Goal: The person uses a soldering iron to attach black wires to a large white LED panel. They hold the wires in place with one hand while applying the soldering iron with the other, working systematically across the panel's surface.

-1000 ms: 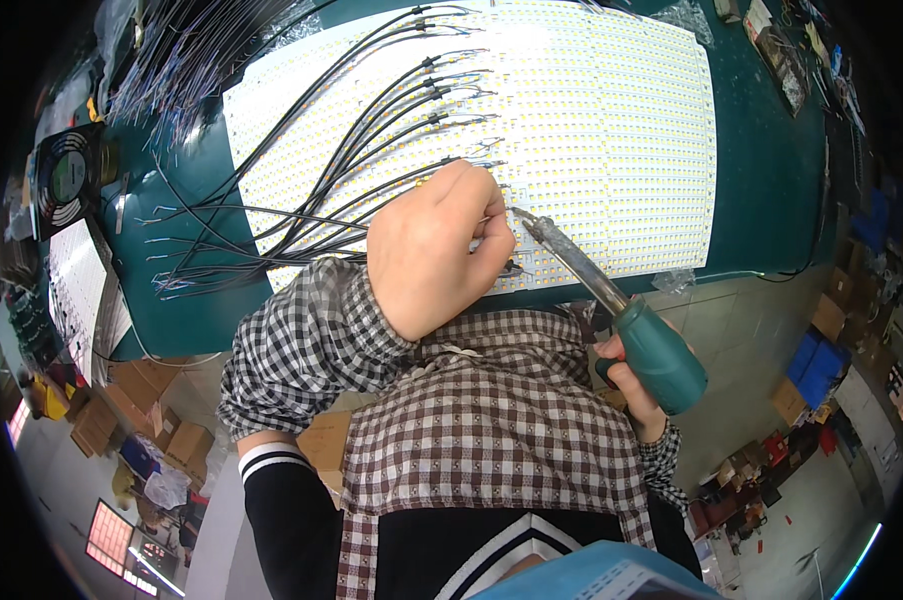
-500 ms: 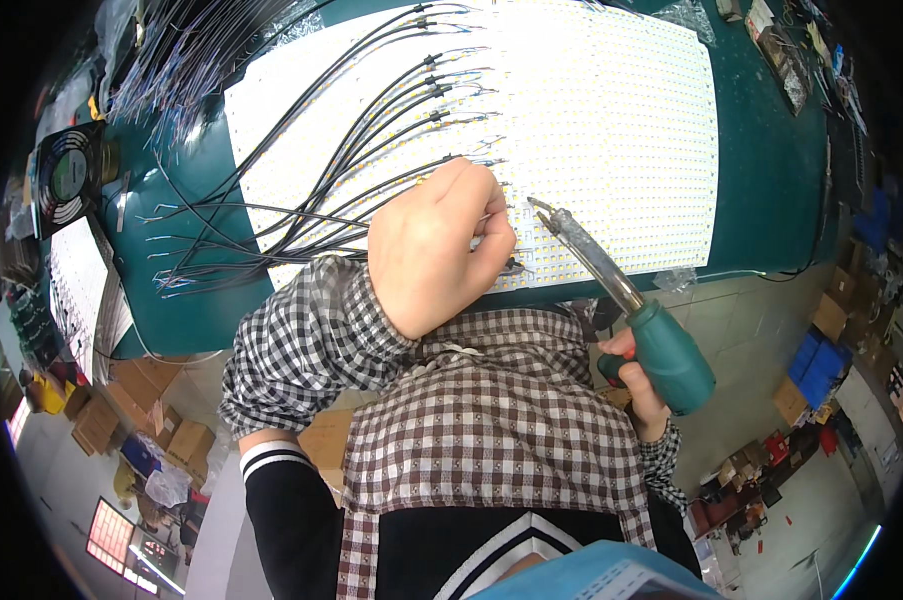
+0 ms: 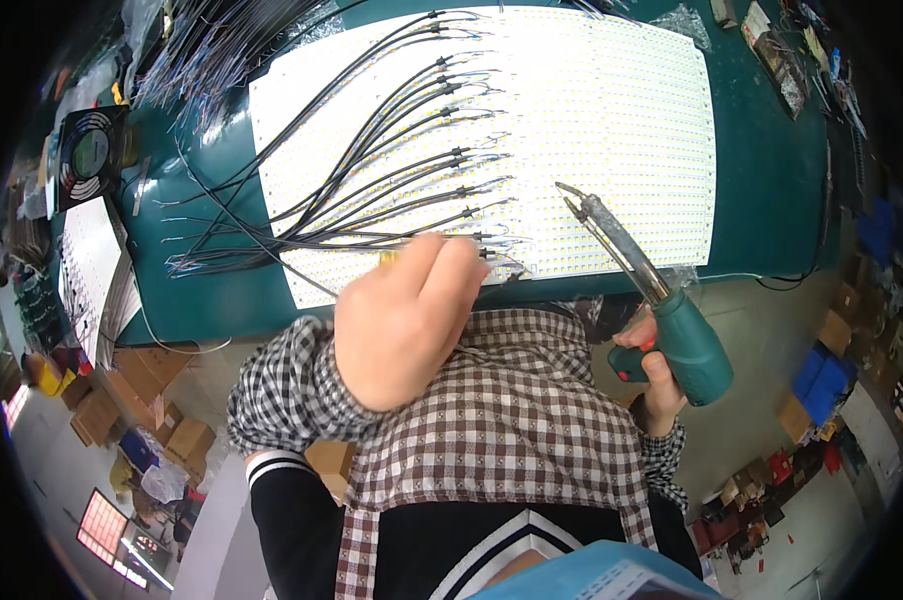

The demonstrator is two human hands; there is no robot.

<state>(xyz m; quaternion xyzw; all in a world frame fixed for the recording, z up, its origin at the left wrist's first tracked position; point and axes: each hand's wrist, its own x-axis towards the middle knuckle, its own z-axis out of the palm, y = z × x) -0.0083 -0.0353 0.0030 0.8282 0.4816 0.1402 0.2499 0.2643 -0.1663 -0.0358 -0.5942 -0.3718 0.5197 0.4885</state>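
A large white LED panel sheet (image 3: pixel 621 130) dotted with small yellow chips lies in front of me. Several black cables (image 3: pixel 396 125) run across its left half, their thin stripped wire ends pointing to its middle. My left hand (image 3: pixel 401 320) is over the panel's near edge, fingers curled together beside the nearest cable ends; its fingertips are partly hidden, so what they pinch cannot be made out. At the right, my right hand (image 3: pixel 661 390) is wrapped round the handle of a green soldering gun (image 3: pixel 696 345). The gun's tip points up and left, above the panel and apart from the wires.
The panel rests on a green tabletop (image 3: pixel 201 318). A black fan (image 3: pixel 91 155) and a stack of white sheets (image 3: pixel 96 265) stand at the left. Loose wires (image 3: pixel 206 60) are heaped at the far left. Cardboard boxes (image 3: pixel 186 440) sit on the floor.
My left hand has moved down and left, toward the panel's near edge, uncovering more cable ends. The soldering gun has shifted slightly right, away from the wires.
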